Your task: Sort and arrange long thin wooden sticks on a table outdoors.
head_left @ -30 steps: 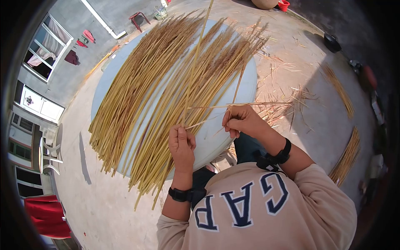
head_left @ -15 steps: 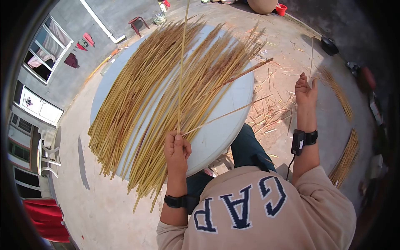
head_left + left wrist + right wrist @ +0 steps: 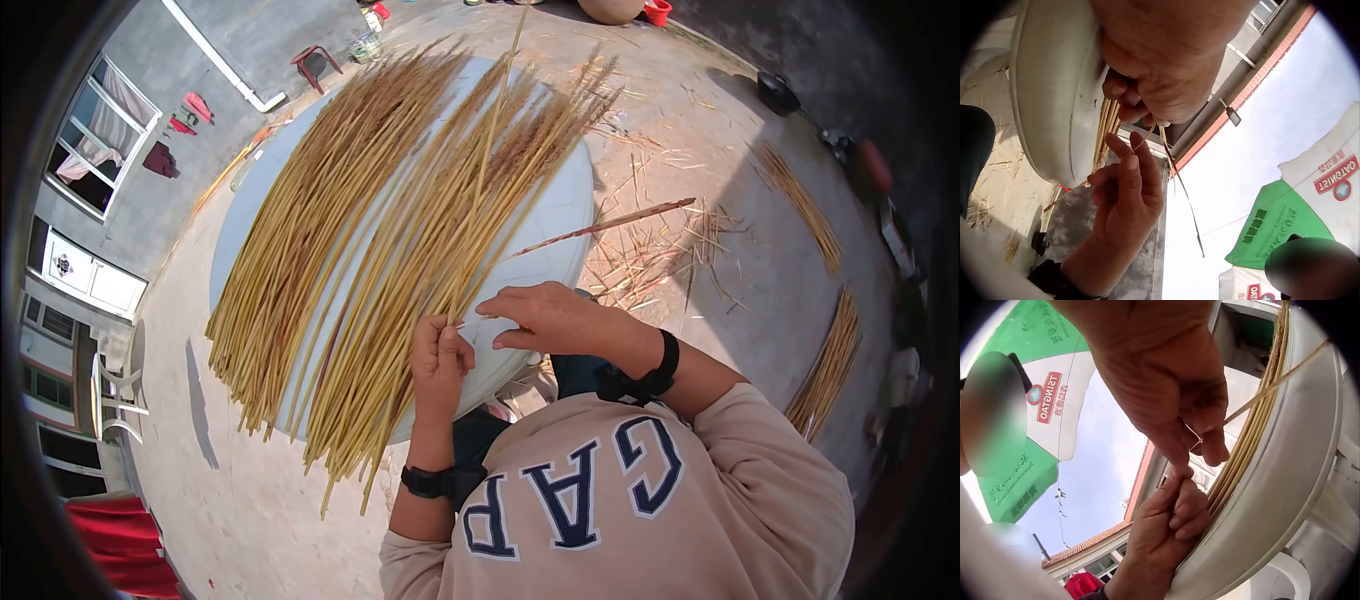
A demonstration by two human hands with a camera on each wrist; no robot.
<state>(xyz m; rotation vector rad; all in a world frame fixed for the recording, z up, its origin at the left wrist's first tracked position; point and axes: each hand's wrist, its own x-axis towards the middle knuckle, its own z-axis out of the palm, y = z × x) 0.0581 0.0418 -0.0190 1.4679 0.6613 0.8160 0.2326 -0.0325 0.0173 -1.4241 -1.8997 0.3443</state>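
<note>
From my end, head cam has the L hand at the near R edge of the table, thumb + index pinching the lower end of 1 long stalk that slants up across the table in my view. R hand is just beside it, at the same edge, fingers stretched fwd, thumb parted from them; can't tell if it touches the thin pale strand at the L fingertips. A dk brown strip sticks out past the table's R rim.

On the table: 2 heaps of stalks, L heap and R heap, feathery tops toward the far side (approx. parallel, a few strays). Floor R of the table: broken bits, then, farther out, a far bundle and a near bundle. L of the table, a white chair; off its far L side, a reddish stool.
</note>
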